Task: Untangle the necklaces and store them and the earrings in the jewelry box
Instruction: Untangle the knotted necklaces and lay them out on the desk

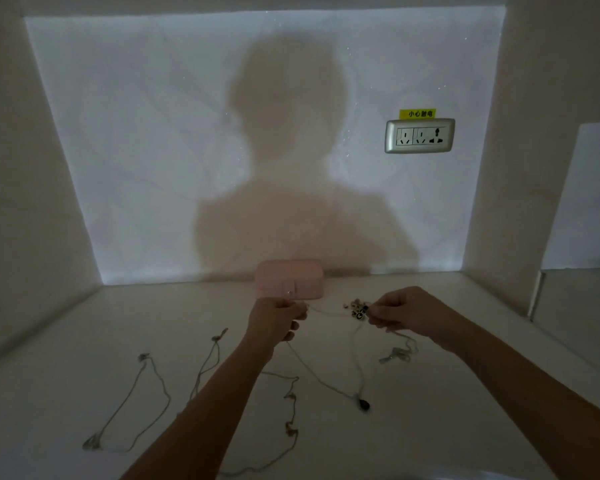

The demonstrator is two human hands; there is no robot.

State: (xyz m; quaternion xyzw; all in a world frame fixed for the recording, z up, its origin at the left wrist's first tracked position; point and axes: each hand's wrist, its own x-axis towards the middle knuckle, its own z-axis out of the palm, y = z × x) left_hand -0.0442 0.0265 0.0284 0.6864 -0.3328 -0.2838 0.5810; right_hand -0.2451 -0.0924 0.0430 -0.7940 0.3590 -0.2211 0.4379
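Your left grip (278,318) is pinching a thin chain necklace (321,377) with the fingers curled in tight. Your right grip (395,311) is pinching the same chain further along, and a faint strand is running between the two. The rest of it is dropping toward you in a long V, with a dark teardrop pendant (363,405) sitting at the bottom. It's too dim to tell if the pendant is touching the table (447,427).

The earrings (355,308) are lying in a small pale cluster with a few dark bits, just beside your right fingertips. The pink jewelry box (289,278) is sitting with its lid down against the back wall, just behind your left grip.

Three more necklaces are lying spread out nearer you: one far left (132,403), one beside your left forearm (205,365) and one between your arms (291,410). A small chain tangle (397,355) is lying under your right wrist. Walls are closing in the back and left, the table edge is running along the right, and bare table is showing at near right.
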